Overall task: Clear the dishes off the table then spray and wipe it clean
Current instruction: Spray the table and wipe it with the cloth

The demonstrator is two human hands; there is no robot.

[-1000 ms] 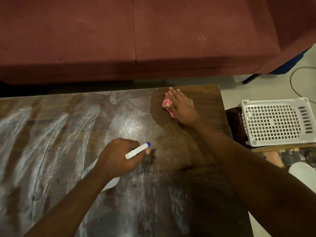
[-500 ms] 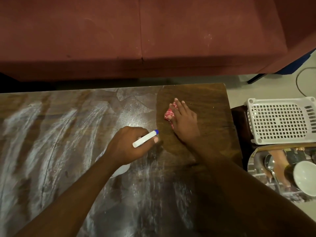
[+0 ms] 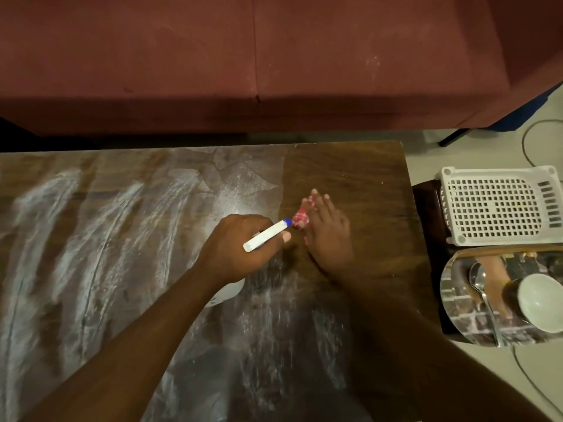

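Dark wooden surface [image 3: 350, 172] streaked with white smears across the left and middle, bare brown at the far right corner. Left hand [image 3: 240, 248] wrapped around a white spray bottle [image 3: 266, 235], blue-tipped nozzle pointing right, bottle body [image 3: 227, 292] peeking out below the wrist. Right hand [image 3: 327, 233] pressed flat on a red-and-white cloth [image 3: 301, 219], fingers [image 3: 320, 202] spread toward the far edge, cloth just beside the nozzle tip. Red sofa [image 3: 243, 56] beyond the surface. To the right, a white plastic basket [image 3: 499, 205] upside down, and near it a shiny tray [image 3: 457, 300] carrying a spoon [image 3: 483, 290] and a white bowl [image 3: 539, 303].
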